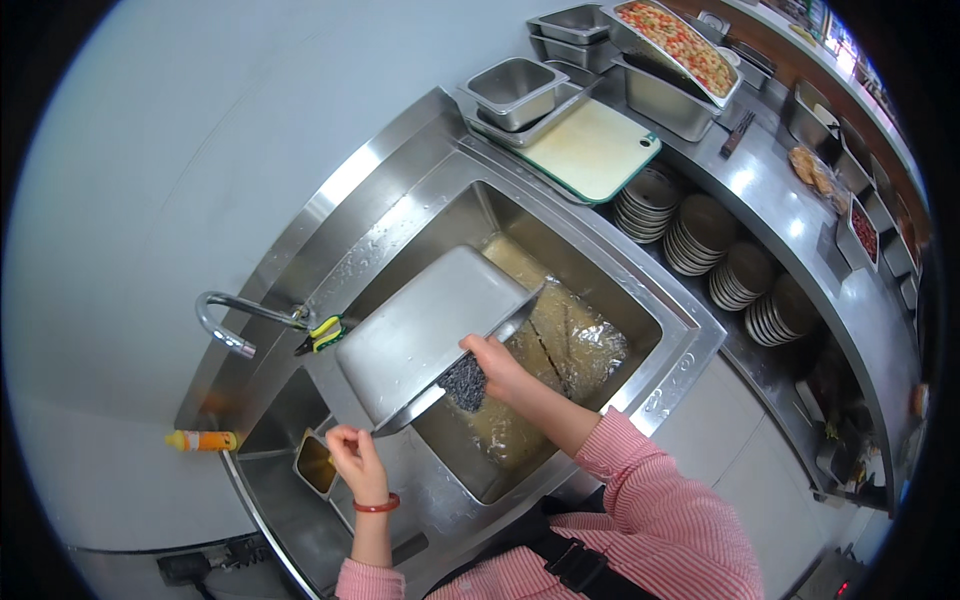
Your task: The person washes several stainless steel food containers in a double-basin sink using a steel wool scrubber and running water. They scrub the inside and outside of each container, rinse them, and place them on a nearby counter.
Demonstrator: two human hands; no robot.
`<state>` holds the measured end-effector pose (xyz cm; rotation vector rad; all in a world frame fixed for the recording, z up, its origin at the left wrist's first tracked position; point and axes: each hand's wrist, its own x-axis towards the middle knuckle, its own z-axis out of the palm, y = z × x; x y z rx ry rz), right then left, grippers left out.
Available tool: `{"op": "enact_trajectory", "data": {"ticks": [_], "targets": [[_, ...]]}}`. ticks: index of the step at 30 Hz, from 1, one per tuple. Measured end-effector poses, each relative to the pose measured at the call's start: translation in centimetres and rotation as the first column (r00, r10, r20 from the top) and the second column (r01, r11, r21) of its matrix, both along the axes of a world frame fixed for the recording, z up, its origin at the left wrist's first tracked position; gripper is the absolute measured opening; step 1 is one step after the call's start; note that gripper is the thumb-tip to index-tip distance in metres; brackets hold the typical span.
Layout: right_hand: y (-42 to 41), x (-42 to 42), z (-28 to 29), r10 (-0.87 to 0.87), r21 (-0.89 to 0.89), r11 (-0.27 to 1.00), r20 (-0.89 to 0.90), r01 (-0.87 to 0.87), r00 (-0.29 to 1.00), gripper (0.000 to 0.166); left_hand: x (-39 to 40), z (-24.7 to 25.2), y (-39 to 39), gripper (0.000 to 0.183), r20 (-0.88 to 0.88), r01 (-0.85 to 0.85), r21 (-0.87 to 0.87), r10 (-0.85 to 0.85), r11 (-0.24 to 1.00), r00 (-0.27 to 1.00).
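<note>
A deep stainless-steel food pan (435, 322) is tilted over the sink basin (630, 352), its outer bottom facing up. My left hand (360, 461), with a red bangle at the wrist, has its fingers curled at the pan's near left corner and grips the rim there. A dark metal scouring pad (465, 382) is in my right hand (491, 366), against the pan's near rim. The fingertips of that hand overlap the pan's edge. Cloudy water (577, 337) partly fills the basin under the pan, and something long and dark shows in it. The pan's inside is mostly hidden.
A curved faucet (225, 322) and yellow-green-handled shears (322, 335) sit on the left. The smaller basin holds a small pan (315, 465); a yellow bottle (202, 440) stands beside it. Beyond are a cutting board (592, 146), a pan of diced food (679, 45) and stacked plates (697, 232).
</note>
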<state>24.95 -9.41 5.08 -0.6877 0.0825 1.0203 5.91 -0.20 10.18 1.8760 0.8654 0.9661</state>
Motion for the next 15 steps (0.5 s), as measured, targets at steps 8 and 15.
{"op": "enact_trajectory", "data": {"ticks": [8,15], "targets": [[-1.0,2.7,-0.8,0.144,0.078,0.987,-0.021,-0.142,0.989,0.031,0.2,-2.4,-1.7,0.028,0.322,0.244,-0.944,0.459,0.223,0.828],[-1.3,3.7,-3.5,0.379,0.027,0.924,0.060,-0.381,0.923,0.029,3.0,-3.7,3.9,0.023,0.405,0.313,-0.913,0.513,0.260,0.757]]}}
